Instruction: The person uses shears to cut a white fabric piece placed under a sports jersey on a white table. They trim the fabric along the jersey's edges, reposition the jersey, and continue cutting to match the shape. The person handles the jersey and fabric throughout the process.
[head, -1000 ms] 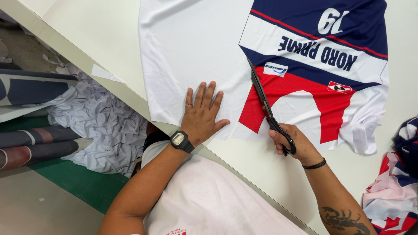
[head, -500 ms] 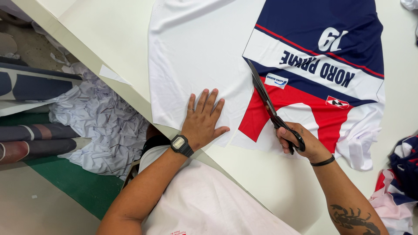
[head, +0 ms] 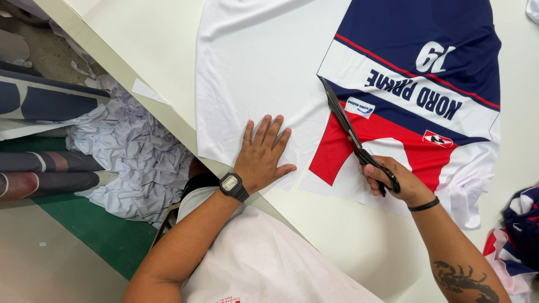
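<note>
White scraps of fabric [head: 132, 163] heaped on the floor at far left, below the table edge, beside rolled dark cloth [head: 45, 174] and a strip of green flooring [head: 90, 235]. Pale cream cutting table [head: 146, 50] running diagonally up and to the right. White printed fabric panel [head: 269, 67] spread flat on it, near the front edge. Left hand [head: 263, 157] pressed palm-down on the white part, fingers spread apart and flat, seemingly to keep the cloth from sliding or bunching; black digital wristwatch [head: 232, 186] on that wrist, ring on one finger. Further right, black long-bladed scissors [head: 348, 126] lying along the boundary where the white meets the red and navy print, blades close together, points aimed away from the body. Right hand [head: 393, 180] curled tight around the scissor handles, fingers through the loops, thin black band on the wrist, dark tattoo on the forearm. Navy, white and red jersey design [head: 426, 95] filling the panel's right side. More red, white and navy cut pieces [head: 519, 235] piled at the far right edge
</note>
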